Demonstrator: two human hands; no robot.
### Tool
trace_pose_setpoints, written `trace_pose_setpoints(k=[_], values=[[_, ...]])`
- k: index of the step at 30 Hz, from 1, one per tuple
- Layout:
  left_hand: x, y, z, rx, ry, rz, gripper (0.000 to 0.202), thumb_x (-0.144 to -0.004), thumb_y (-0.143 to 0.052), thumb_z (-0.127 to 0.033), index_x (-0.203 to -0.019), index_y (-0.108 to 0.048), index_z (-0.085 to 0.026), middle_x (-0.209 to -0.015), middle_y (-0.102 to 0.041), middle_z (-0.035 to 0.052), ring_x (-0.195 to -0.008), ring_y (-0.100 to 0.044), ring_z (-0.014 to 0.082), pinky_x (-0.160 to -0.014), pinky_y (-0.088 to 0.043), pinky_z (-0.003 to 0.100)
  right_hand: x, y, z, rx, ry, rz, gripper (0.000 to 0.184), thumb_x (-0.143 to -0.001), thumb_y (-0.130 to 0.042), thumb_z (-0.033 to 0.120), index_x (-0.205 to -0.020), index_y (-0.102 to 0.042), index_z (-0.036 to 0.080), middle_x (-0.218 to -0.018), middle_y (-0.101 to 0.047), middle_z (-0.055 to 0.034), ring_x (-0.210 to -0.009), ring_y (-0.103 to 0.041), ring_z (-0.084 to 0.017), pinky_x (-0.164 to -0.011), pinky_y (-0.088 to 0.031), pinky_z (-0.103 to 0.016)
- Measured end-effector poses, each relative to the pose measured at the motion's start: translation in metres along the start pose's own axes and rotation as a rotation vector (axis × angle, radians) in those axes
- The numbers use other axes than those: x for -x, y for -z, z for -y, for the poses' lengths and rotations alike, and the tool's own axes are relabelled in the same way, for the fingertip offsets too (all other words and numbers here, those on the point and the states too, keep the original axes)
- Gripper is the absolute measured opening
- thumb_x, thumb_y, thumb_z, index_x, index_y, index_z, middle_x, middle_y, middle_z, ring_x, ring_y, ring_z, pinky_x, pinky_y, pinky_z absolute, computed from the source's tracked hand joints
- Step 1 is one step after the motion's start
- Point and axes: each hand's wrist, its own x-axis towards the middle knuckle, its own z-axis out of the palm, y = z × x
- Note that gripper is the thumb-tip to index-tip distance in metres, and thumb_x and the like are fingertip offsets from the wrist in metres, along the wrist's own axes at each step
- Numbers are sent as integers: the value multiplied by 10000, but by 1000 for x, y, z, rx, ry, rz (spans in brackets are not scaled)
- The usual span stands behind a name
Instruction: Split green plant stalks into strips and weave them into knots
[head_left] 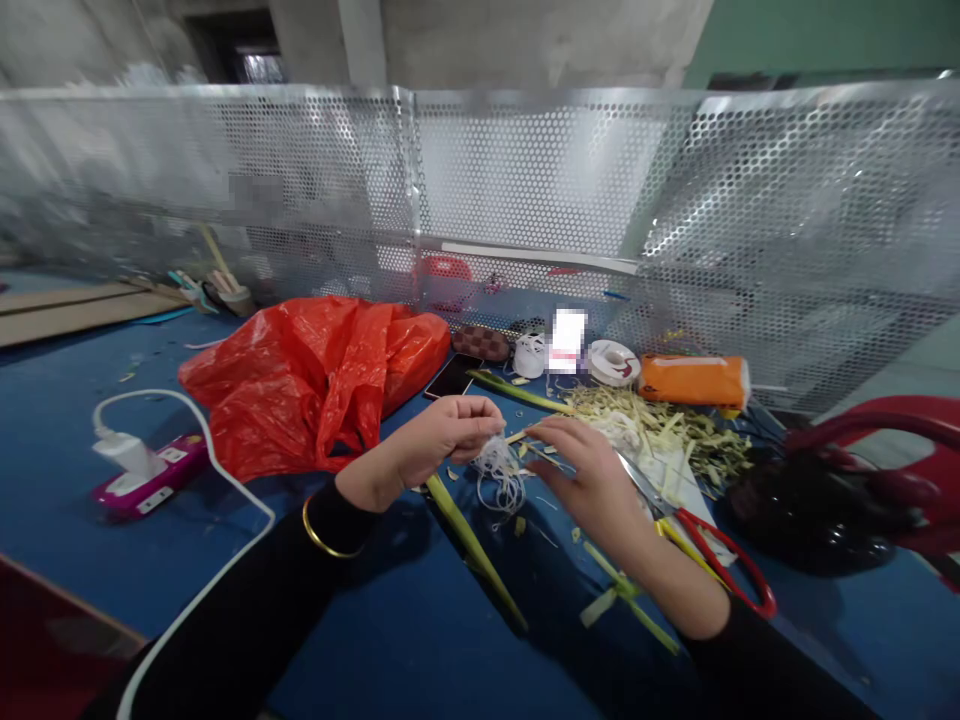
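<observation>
My left hand (457,435) is closed in a pinch, with white string at its fingertips. A loose tangle of white string (501,478) shows just below that pinch; whether it hangs or rests on the table I cannot tell. Facing it from the right, my right hand (589,480) has its fingers curved and its thumb apart from them. A thin pale strip (516,437) shows by the right fingertips, and no grip on it is visible. Under my left wrist lies a long green stalk (472,545). A knotted green strip (622,588) lies below my right hand.
Red-handled scissors (727,560) lie beside my right forearm, near a dark glossy kettle-like object (817,510). Shredded plant scraps (675,425), a ribbon roll (613,362) and an orange packet (694,380) sit behind. Leftward are a red plastic bag (300,380) and a power strip (154,478).
</observation>
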Motion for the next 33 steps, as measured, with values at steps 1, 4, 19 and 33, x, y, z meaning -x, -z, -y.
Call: trace_pose_setpoints(k=[1, 4, 19, 33], values=[[2, -5, 1, 20, 1, 26, 233, -753, -695, -336, -741, -545, -158, -520, -323, -96, -425, -223, 32, -416, -165, 185, 1, -5, 5, -14, 9, 14, 255, -835, -673, 251, -1089, -666, 234, -1092, -693, -113, -1029, -616, -299, -881, -462, -469], [5, -15, 5, 76, -10, 94, 226, -768, -690, -330, -743, -549, -155, -518, -327, -95, -433, -232, 34, -420, -176, 182, 4, -16, 11, -140, -12, 17, 129, -833, -660, 219, -958, -689, 235, -1026, -708, -89, -996, -621, -276, -875, -458, -444], [-8, -16, 19, 10, -27, -157, 267, -693, -720, -352, -688, -535, -161, -475, -329, -98, -400, -249, 29, -417, -150, 192, -1, 5, 22, -805, -656, 86, 294, -713, -721, 362, -961, -659, 216, -776, -652, -5, -555, -508, -120, -576, -441, -286], [-17, 5, 11, -684, 11, -90, 299, -637, -728, -389, -795, -699, -137, -609, -600, -14, -513, -464, 87, -508, -348, 211, 29, 45, 31, -1103, -825, -15, 217, -617, -773, 335, -670, -622, 189, -622, -617, 24, -547, -556, -112, -586, -455, -252]])
